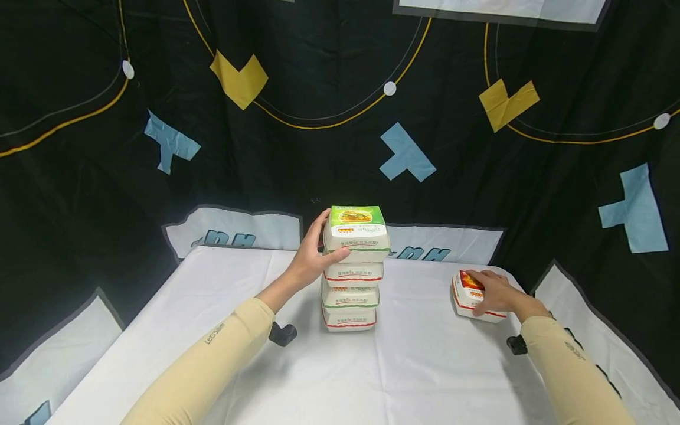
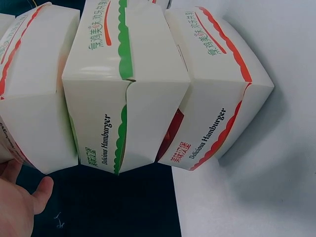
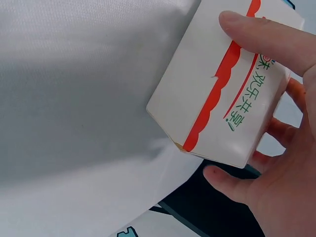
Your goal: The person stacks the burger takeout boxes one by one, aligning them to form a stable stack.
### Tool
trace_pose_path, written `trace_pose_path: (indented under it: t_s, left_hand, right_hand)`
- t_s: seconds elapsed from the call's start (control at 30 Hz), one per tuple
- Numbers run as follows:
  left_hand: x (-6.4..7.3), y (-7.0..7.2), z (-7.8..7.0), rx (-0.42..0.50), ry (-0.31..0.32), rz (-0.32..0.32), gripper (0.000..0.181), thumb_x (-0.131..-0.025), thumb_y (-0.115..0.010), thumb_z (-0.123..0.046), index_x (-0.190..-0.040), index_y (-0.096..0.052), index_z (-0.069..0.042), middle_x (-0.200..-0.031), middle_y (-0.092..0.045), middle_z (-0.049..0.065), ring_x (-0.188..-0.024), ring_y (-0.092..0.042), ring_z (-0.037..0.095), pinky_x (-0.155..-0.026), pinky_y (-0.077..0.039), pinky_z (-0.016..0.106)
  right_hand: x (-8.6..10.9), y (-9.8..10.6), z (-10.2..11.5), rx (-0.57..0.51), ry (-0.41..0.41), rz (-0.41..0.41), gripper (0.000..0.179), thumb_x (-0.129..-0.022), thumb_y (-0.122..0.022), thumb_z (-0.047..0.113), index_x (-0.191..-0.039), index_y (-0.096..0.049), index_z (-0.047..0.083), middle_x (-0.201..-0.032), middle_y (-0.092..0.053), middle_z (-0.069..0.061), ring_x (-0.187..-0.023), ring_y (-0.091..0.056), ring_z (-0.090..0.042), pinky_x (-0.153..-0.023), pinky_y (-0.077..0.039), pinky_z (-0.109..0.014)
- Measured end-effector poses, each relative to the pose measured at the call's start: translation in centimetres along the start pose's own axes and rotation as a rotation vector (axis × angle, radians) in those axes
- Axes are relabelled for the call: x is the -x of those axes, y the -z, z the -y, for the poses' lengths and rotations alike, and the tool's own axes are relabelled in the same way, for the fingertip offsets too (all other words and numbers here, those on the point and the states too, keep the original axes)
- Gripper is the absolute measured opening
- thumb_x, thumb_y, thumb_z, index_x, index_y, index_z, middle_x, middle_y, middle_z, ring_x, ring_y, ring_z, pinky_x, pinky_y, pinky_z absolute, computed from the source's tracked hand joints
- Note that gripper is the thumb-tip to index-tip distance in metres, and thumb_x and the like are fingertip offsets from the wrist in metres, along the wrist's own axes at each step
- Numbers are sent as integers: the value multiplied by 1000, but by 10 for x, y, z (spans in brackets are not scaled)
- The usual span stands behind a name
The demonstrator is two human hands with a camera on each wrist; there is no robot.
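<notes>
Several paper hamburger boxes are stacked at mid-table; red-trimmed boxes alternate with green-trimmed ones. My left hand (image 1: 310, 257) holds the top green hamburger box (image 1: 357, 236) by its left side, thumb across the front. That top box sits slightly out of line with those below. In the left wrist view, a green-trimmed box (image 2: 101, 98) and the red-trimmed bottom box (image 2: 217, 94) show close up, lids closed. Over on the right, my right hand (image 1: 496, 293) grips a red hamburger box (image 1: 467, 298) on the tabletop, thumb on its front (image 3: 217, 94), other fingers partly hidden behind.
White cloth covers the table (image 1: 425, 366). Behind it hangs a black curtain (image 1: 319, 171) with yellow and blue patches. Dark wrist-camera mounts show beside the left sleeve (image 1: 234, 336) and the right sleeve (image 1: 563, 360).
</notes>
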State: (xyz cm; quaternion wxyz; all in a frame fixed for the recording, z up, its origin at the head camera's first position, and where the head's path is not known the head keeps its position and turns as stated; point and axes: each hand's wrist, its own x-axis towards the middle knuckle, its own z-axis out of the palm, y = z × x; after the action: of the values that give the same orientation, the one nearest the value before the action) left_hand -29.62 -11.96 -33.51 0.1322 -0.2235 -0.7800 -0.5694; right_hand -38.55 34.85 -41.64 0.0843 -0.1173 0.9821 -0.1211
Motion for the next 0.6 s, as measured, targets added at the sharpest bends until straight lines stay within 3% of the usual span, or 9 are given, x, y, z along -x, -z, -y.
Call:
trace_pose_path:
  t_s: [0.2,0.6]
  left_hand:
    - [-11,-3,30,-7,-5,-10,94,-89,-71,-29,-162,-10,-27,-160,-31,6,-140,-36,29,-109,-39,56]
    - [-11,-3,35,-13,-22,-27,92,-87,-71,-38,-160,-15,-32,-157,-34,0,-136,-40,22,-107,-42,53]
  right_hand:
    - [2,0,2,-19,4,-16,107,-70,-90,31,-155,-31,8,-152,-25,-34,-128,-29,-55,-100,-36,-75]
    - [5,-3,1,-43,15,-40,101,-71,-89,29,-154,-34,10,-152,-28,-32,-129,-31,-52,-100,-36,-75]
